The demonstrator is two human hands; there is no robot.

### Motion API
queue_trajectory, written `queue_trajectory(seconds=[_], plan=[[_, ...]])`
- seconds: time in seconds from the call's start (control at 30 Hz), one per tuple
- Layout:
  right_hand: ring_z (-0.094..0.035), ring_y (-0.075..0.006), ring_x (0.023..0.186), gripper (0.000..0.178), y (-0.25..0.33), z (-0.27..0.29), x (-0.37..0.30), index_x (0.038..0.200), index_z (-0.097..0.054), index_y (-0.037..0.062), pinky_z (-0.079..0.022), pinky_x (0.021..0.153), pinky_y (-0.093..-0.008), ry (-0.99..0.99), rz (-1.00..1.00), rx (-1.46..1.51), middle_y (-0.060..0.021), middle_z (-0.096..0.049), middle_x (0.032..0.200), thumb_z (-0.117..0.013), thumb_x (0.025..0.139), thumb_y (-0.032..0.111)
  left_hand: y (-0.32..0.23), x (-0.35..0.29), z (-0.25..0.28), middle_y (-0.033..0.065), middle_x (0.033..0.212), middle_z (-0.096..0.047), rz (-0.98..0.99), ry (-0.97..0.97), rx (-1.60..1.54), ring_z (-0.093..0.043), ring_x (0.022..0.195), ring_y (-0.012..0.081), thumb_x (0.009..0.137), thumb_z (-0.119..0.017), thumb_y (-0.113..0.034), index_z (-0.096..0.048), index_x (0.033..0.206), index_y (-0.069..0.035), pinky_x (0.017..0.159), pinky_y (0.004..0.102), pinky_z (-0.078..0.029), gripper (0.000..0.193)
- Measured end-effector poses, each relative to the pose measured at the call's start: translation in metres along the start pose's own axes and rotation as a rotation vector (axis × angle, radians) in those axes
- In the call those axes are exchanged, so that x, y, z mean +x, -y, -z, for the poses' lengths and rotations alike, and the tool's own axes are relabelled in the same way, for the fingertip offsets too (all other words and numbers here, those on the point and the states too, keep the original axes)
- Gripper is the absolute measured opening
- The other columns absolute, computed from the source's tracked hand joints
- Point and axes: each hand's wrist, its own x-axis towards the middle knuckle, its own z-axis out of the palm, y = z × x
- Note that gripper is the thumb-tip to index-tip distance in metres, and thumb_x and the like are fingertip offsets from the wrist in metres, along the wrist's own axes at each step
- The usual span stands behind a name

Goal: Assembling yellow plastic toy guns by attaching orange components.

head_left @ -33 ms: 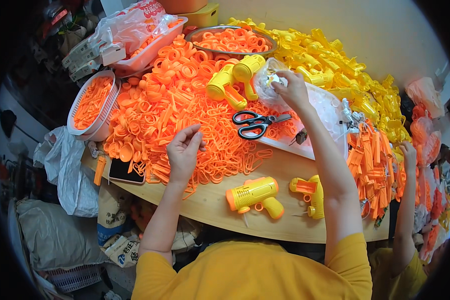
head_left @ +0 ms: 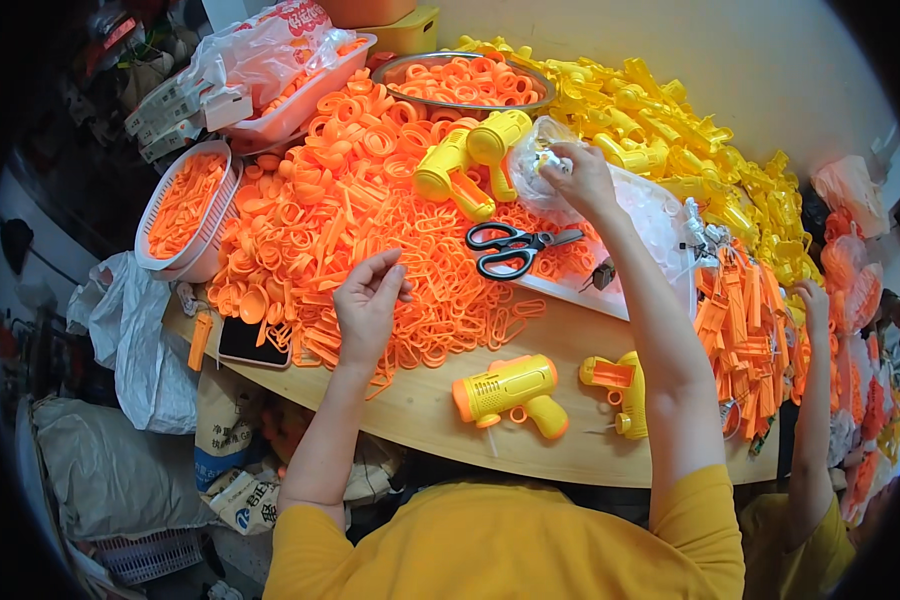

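My right hand (head_left: 585,180) reaches to a clear plastic bag (head_left: 535,185) holding small whitish pieces. Its fingers are pinched together at the bag's mouth; what lies between them is too small to name. Over a heap of orange plastic clips (head_left: 455,325) hovers my left hand (head_left: 368,305), its fingers loosely bent and nothing visible in them. Two yellow plastic toy-gun shells (head_left: 438,172) rest on the orange parts beside the bag. Closer to me on the table lie a yellow-and-orange toy gun (head_left: 510,390) and an open yellow half shell (head_left: 625,395).
Black-handled scissors (head_left: 510,250) lie across the white tray's edge. Yellow shells (head_left: 660,130) are heaped at the back right, orange strips (head_left: 740,340) at the right. A white basket (head_left: 232,195), a steel bowl (head_left: 380,75) and a phone (head_left: 245,342) surround the orange heap. Another yellow-sleeved arm (head_left: 808,430) shows far right.
My right hand has shifted very slightly at the bag's mouth. Everything else looks the same.
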Motion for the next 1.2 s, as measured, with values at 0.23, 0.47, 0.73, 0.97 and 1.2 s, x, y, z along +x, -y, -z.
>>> queue_trajectory(seconds=[0.23,0.47,0.73,0.97,1.2], plan=[[-0.059,-0.0293,0.087,0.029,-0.002,-0.014,-0.005,0.096,-0.067,0.0075,-0.049,0.079,-0.0385,0.089,-0.105,0.006,-0.0137,-0.065,0.084,-0.070,0.074,0.026,0.003,0.001,0.012,0.0062,0.088,-0.063,0.042,0.003,-0.012,-0.061,0.074,0.0103,0.090,-0.058,-0.002,-0.061,0.109,0.004,0.065,0.0246,-0.055,0.021],[-0.060,-0.0331,0.073,0.010,-0.016,-0.015,-0.010,0.073,-0.062,0.0039,-0.047,0.069,-0.0444,-0.042,0.202,-0.073,-0.0156,-0.063,0.071,-0.062,0.077,0.013,0.006,-0.002,0.010,0.0019,0.082,-0.055,-0.112,0.006,0.152,-0.052,0.067,0.0055,0.096,-0.050,-0.007,-0.052,0.107,-0.001,0.058,0.0191,-0.045,0.013],[-0.057,-0.0305,0.073,0.006,-0.012,-0.016,-0.013,0.081,-0.058,0.0061,-0.045,0.067,-0.0409,-0.311,0.305,-0.255,-0.0125,-0.059,0.072,-0.061,0.082,0.011,0.004,-0.010,0.019,-0.0001,0.076,-0.051,-0.153,-0.032,0.361,-0.047,0.062,0.0035,0.097,-0.047,-0.010,-0.052,0.107,-0.001,0.053,0.0181,-0.039,0.014],[-0.056,-0.0285,0.071,0.005,-0.016,-0.010,-0.010,0.077,-0.053,0.0081,-0.044,0.067,-0.0397,-0.170,0.429,-0.344,-0.0106,-0.057,0.070,-0.058,0.079,0.009,0.006,-0.016,0.020,0.0003,0.079,-0.057,0.096,0.022,0.084,-0.050,0.063,0.0047,0.093,-0.052,-0.005,-0.060,0.113,0.003,0.056,0.0193,-0.043,0.023],[-0.061,-0.0291,0.069,0.003,-0.018,-0.013,-0.022,0.080,-0.058,0.0026,-0.049,0.064,-0.0397,-0.102,0.166,-0.049,-0.0116,-0.061,0.072,-0.058,0.079,0.005,0.002,-0.019,0.019,0.0041,0.091,-0.054,0.010,0.031,0.026,-0.053,0.065,0.0076,0.091,-0.054,-0.001,-0.061,0.112,0.006,0.060,0.0212,-0.047,0.023]])
